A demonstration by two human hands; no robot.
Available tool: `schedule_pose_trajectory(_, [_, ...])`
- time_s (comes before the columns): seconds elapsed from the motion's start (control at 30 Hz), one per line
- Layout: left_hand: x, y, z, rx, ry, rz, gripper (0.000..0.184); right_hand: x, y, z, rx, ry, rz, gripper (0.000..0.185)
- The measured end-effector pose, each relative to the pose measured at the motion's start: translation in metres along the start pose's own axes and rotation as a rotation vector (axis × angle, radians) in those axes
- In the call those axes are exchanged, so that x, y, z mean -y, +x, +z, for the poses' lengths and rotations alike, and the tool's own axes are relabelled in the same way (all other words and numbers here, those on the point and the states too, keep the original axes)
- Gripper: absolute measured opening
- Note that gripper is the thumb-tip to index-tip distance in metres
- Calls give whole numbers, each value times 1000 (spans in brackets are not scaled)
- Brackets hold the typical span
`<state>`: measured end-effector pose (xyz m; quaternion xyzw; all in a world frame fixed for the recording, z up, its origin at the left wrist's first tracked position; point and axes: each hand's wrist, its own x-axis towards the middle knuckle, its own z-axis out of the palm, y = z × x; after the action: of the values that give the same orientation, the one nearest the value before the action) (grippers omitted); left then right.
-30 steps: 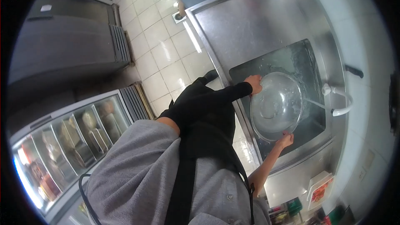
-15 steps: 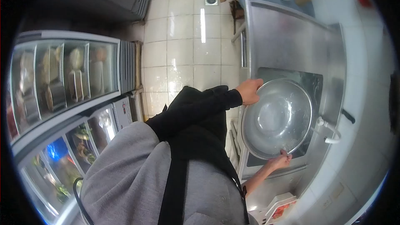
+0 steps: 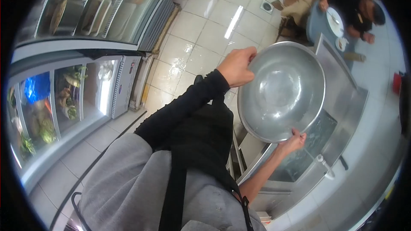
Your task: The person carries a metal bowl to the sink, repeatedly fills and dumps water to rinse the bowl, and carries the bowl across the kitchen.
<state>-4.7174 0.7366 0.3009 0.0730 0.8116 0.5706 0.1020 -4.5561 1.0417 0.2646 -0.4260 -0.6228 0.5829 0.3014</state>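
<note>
A large round metal bowl [image 3: 282, 90] hangs in the air at centre right, its inside facing the camera, with a few drops on its surface. My left hand [image 3: 238, 66], below a black sleeve, grips the rim on the upper left. On the lower rim my right hand [image 3: 293, 142] is closed, thumb against the inner side. Behind and below the bowl lies a sink [image 3: 295, 164] with water in it, partly covered by the bowl and my right forearm. A white faucet [image 3: 325, 167] stands at the sink's far side.
A steel counter [image 3: 342, 85] adjoins the sink. Beyond it a person [image 3: 351, 4] sits at a blue table [image 3: 316, 21] with a white plate [image 3: 335, 22] and a small bowl [image 3: 341, 44]. Glass-door fridges [image 3: 124, 81] stand at left. A black-handled knife [image 3: 343, 163] is on the wall side.
The bowl has come up and away from over the sink, still in both my hands. The view has turned towards the fridges, and the seated person now shows at the upper right.
</note>
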Motion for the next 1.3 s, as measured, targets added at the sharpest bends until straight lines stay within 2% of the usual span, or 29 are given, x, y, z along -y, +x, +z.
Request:
schedule_pose_trajectory(0.17, [73,-7,-45,-158,105,-152,29,-75,-7,91,186,-12,8,31])
schedule_pose_trajectory(0.3, [177,-4,-35,-234,138,-302,29,-162,18,145,310,-131,-19,31])
schedule_pose_trajectory(0.47, [363,-6,15,-366,26,-499,31,-279,52,216,517,-246,-103,19])
schedule_pose_trajectory(0.57, [483,-21,53,-418,-59,-663,32,-358,65,268,669,-440,-118,12])
schedule_pose_trajectory(0.67, [593,-28,90,-490,-118,-805,33,-440,68,329,810,-627,-270,4])
schedule_pose_trajectory(0.77, [717,-35,126,-586,-72,-943,33,-524,60,401,1004,-671,-548,12])
schedule_pose_trajectory(0.8, [735,-38,122,-592,-240,-1063,33,-549,52,425,1077,-659,-602,16])
schedule_pose_trajectory(0.83, [752,-40,113,-597,-412,-1175,32,-577,47,451,1177,-557,-565,21])
schedule_pose_trajectory(0.87, [794,-47,119,-564,-270,-1188,30,-605,39,476,1274,-451,-519,26])
schedule_pose_trajectory(0.9, [841,-57,127,-528,-125,-1197,28,-630,29,504,1269,-544,-632,26])
schedule_pose_trajectory(0.93, [854,-61,114,-521,-186,-1224,25,-649,18,528,1260,-632,-746,26])
schedule_pose_trajectory(1.0, [876,-70,87,-508,-304,-1283,24,-647,-35,562,1249,-740,-752,23])
schedule_pose_trajectory(1.07, [866,-70,57,-623,-500,-1307,18,-657,-64,580,1246,-786,-631,20])
schedule_pose_trajectory(1.1, [868,-74,50,-629,-510,-1319,17,-666,-68,588,1237,-805,-573,19])
schedule_pose_trajectory(1.17, [866,-76,40,-633,-529,-1333,18,-682,-68,596,1237,-825,-592,20])
schedule_pose_trajectory(1.3, [829,-81,51,-839,-434,-1328,34,-677,-56,573,1288,-717,-616,20])
